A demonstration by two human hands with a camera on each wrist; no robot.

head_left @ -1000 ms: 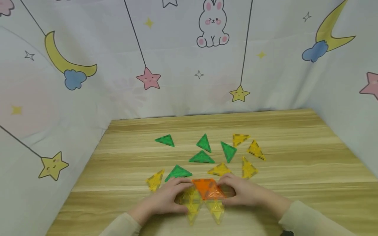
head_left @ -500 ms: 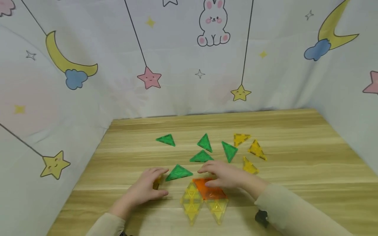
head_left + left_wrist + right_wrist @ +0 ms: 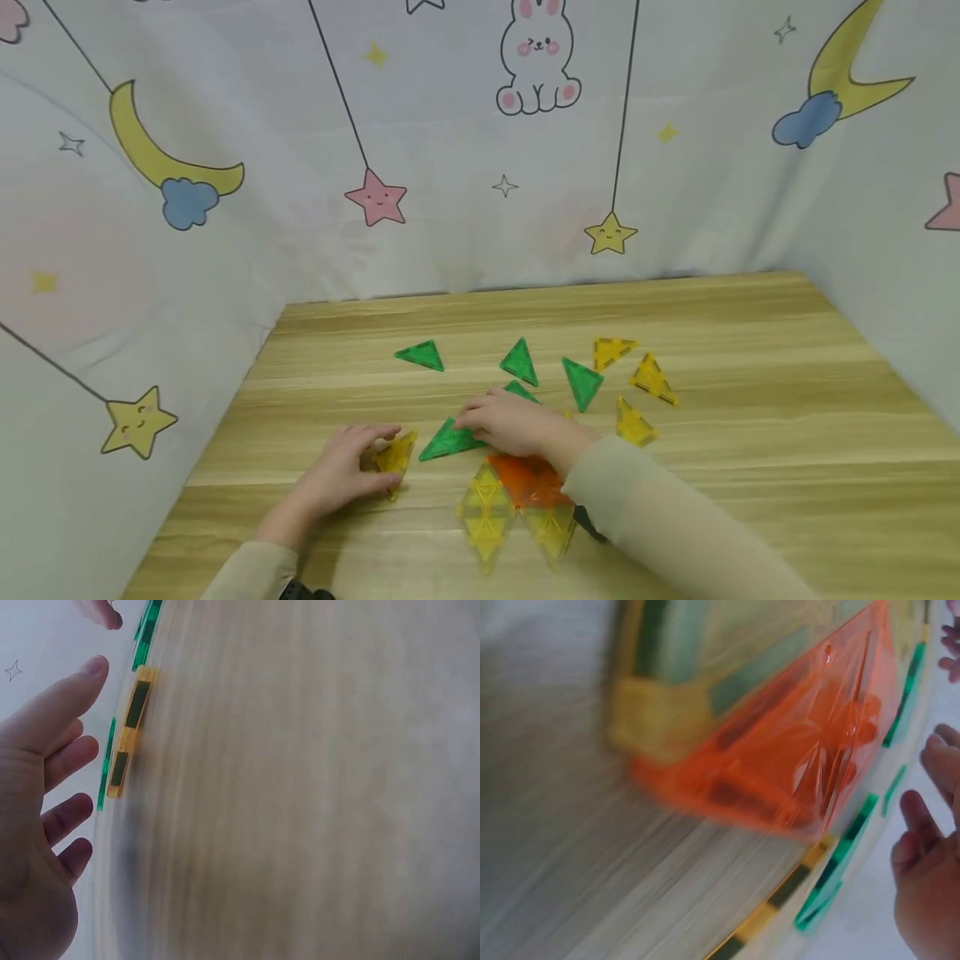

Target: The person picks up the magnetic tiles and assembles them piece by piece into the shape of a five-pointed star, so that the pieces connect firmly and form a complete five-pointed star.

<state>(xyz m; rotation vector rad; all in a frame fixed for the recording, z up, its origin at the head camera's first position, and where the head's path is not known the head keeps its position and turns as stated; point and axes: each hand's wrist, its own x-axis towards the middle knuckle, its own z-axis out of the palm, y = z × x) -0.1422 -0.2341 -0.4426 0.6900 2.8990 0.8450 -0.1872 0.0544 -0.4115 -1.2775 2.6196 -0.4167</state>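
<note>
My left hand (image 3: pixel 333 473) hovers at a yellow triangle magnetic tile (image 3: pixel 397 458) on the left, thumb and fingers spread on either side of it. The left wrist view shows those fingers loosely bent, apart from the yellow tile's edge (image 3: pixel 133 727). Over a green triangle magnetic tile (image 3: pixel 446 443) reaches my right hand (image 3: pixel 517 423), its fingertips overlapping the tile's right part. Its fingers look relaxed in the right wrist view. Below the right wrist lies a joined group of orange tiles (image 3: pixel 513 477) and pale yellow tiles (image 3: pixel 486 517), partly covered by the sleeve.
Several green tiles (image 3: pixel 422 356) lie loose towards the back of the wooden table (image 3: pixel 750 367). More yellow tiles (image 3: pixel 652 379) lie right of them. A white cloth (image 3: pixel 450 258) printed with stars and moons stands around the back and sides.
Both hands have left the joined tiles. My left hand has moved left to the yellow tile; my right hand has gone left and forward, over the green one.
</note>
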